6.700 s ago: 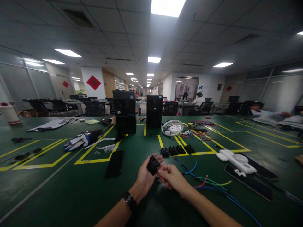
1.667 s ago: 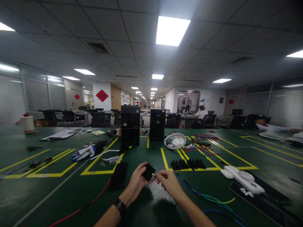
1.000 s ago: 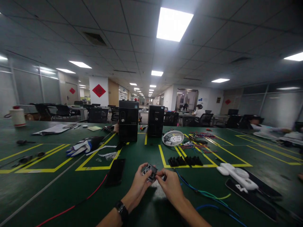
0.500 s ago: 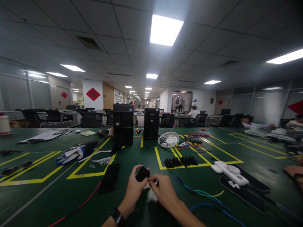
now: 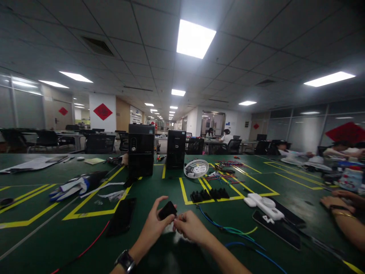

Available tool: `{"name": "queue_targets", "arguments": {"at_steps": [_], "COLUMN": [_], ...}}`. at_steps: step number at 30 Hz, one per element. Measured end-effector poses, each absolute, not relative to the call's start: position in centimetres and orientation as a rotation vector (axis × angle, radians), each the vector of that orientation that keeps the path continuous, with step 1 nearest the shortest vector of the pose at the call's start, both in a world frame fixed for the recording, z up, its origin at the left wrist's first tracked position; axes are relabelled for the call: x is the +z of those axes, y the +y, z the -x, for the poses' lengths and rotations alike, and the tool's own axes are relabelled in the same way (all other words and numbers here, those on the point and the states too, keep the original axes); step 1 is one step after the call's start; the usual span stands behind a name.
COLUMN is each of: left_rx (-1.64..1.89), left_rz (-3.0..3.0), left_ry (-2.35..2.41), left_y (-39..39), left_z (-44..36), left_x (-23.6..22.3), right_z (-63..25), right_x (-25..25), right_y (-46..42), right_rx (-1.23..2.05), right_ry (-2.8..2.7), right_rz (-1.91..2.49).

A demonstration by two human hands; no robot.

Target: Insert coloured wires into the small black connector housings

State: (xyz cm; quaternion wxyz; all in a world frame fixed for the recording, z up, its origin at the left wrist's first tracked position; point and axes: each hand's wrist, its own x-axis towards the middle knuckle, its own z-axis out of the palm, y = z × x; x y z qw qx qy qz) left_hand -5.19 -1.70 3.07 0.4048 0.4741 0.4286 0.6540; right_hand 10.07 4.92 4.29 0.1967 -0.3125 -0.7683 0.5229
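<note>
Over the near middle of the green table, my left hand holds a small black block-shaped part between thumb and fingers, its index finger lifted off. My right hand is closed in a pinch right at the part's lower right edge. Whatever sits in that pinch is too small to make out. Left of my hands lies a black flat slab like a phone, with a red wire by it. Blue and green wires lie to the right. Beyond my hands stands a row of small black parts.
Two black boxes stand at the back, near a white round basket and bundled wires. A glove lies left. To the right are a white charger, a phone and another person's hands.
The view has turned a little to the right, so the table items sit further left. My left index finger has lifted from the black part. Another person's forearms now show more at right.
</note>
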Motion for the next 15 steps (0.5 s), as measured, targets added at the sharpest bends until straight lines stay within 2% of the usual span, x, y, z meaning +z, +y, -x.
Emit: {"name": "queue_targets", "arguments": {"at_steps": [6, 11, 15], "left_rx": [1.823, 1.871, 1.920], "left_rz": [-1.097, -1.099, -0.828], "left_ry": [1.110, 1.183, 1.145], "left_y": [-2.5, -2.6, -2.1], "left_z": [5.6, 4.5, 4.0], "left_x": [4.3, 3.9, 3.4], "right_z": [-9.0, -8.0, -8.5], "right_x": [3.7, 2.0, 4.1], "right_y": [3.6, 2.6, 2.7], "right_rx": [1.662, 1.529, 1.387], "right_ry": [-2.058, -2.136, -2.227], "right_rz": [0.707, 0.777, 0.732]}}
